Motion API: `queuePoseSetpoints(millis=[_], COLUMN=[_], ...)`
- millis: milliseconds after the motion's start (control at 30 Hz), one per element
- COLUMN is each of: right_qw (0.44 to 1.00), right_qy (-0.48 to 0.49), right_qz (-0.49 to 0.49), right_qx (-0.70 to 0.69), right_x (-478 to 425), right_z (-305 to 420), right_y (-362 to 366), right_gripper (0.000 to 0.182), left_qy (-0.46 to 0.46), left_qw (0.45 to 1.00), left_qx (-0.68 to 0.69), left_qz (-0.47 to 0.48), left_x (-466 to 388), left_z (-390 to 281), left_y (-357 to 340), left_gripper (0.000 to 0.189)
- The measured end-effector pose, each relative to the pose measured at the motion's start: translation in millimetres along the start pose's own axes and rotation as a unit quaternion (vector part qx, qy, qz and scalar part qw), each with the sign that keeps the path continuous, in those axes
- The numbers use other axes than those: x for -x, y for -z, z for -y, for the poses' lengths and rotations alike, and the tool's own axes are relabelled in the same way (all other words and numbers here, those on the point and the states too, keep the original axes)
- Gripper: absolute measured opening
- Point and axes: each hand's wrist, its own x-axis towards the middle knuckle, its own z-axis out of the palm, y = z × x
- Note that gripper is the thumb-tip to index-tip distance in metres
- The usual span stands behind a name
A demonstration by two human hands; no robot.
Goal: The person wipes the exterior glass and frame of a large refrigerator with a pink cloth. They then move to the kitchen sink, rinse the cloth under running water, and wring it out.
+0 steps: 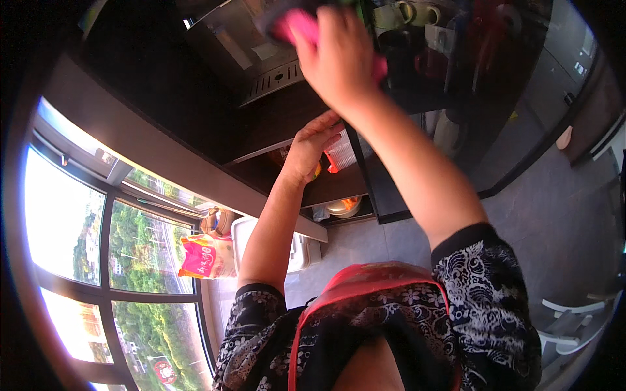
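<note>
My right hand (337, 58) is raised at the top of the view, blurred, with its fingers closed on a pink cloth (299, 27). A dark item that I cannot make out lies just beyond the cloth. Lower and to the left, my left hand (315, 141) reaches to the edge of a dark cabinet shelf (274, 119), its fingers partly hidden behind my right forearm. No held object shows in it. Just beside its fingers, a clear plastic container with a red edge (342, 152) stands inside the cabinet.
A dark glass cabinet door (494, 132) stands to the right; pale cups (425, 14) show at the top. A slotted metal drip tray (276, 78) is at upper left. Below are a lower shelf with a bowl (344, 207), a white bin (305, 251) and a pink bag (208, 256) by the window.
</note>
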Motion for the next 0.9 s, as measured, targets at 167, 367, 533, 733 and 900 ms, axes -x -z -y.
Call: queuePoseSetpoints(millis=[167,367,533,733,900], right_qw=[0.959,0.967,0.99,0.969,0.901], right_qy=[-0.209,-0.19,-0.125,-0.227,-0.391], right_qz=[0.188,0.162,0.042,0.084,0.188], right_qx=[0.026,-0.047,-0.058,-0.046,0.02], right_x=[202.9,171.3,71.7,244.1,409.5], right_z=[-10.2,-16.2,-9.6,-19.0,-26.6], right_y=[62.9,60.1,27.8,42.9,69.2], right_gripper=[0.028,0.032,0.029,0.04,0.036], left_qy=[-0.024,-0.075,-0.1,-0.119,-0.168], left_qw=[0.999,0.98,0.99,0.98,0.974], left_qx=[0.013,-0.179,-0.097,-0.158,-0.143], left_qz=[0.019,0.047,-0.006,-0.014,0.061], left_x=[-0.9,-23.7,-62.8,-80.3,-67.7], left_z=[-16.0,-31.3,-42.8,37.0,37.5], left_y=[-11.0,14.4,3.5,62.0,89.2], left_gripper=[0.069,0.063,0.079,0.07,0.078])
